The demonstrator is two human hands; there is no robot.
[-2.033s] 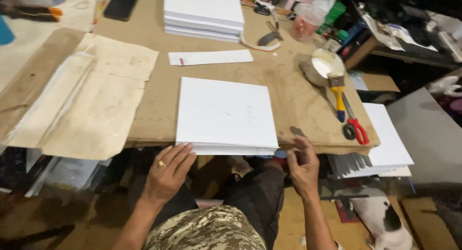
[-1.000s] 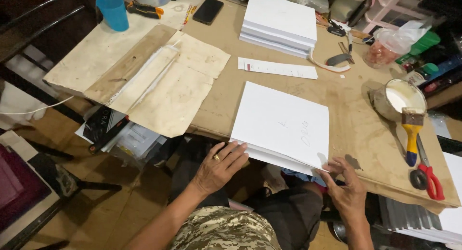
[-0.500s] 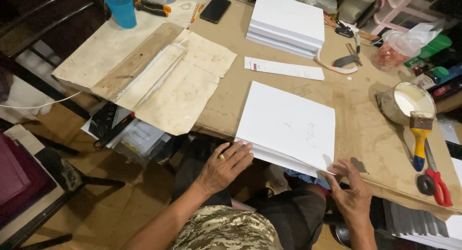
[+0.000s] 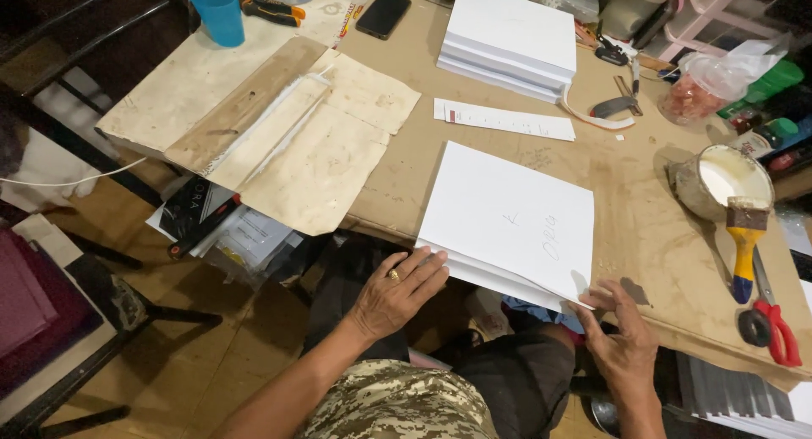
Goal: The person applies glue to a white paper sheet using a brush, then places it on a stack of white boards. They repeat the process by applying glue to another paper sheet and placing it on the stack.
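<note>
Brown worktable [image 4: 406, 164], both hands flat, ungripping: left hand [image 4: 396, 293], right hand [image 4: 622, 342] against white paper stack [image 4: 512, 219], glue bowl [image 4: 719, 181], brush [image 4: 744, 244] nearby

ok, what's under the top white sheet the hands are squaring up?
More white sheets: the layered edges of the paper stack show along its near side, between the left hand and right hand. Anything on those lower sheets is covered; beneath lies the brown table.
</note>
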